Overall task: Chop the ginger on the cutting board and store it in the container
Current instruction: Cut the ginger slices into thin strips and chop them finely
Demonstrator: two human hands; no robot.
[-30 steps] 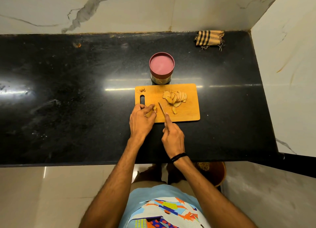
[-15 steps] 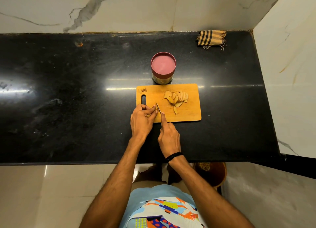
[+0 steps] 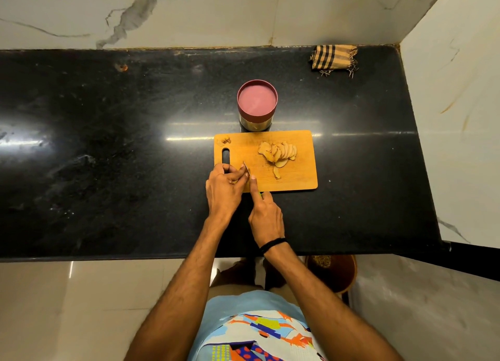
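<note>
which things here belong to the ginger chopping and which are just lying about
Job in hand:
board
ginger slices
ginger piece, pinched in the left hand
knife, gripped by the right hand
container, lid on

Lying about:
cloth at the back of the counter
scraps on the board's far left corner

No writing, label, brand, number or sign can be read anywhere. The container (image 3: 257, 101) above the middle of the frame has a plain pink lid, the cutting board (image 3: 297, 176) is unmarked wood, and the garment (image 3: 259, 333) at the bottom edge shows only coloured shapes.
</note>
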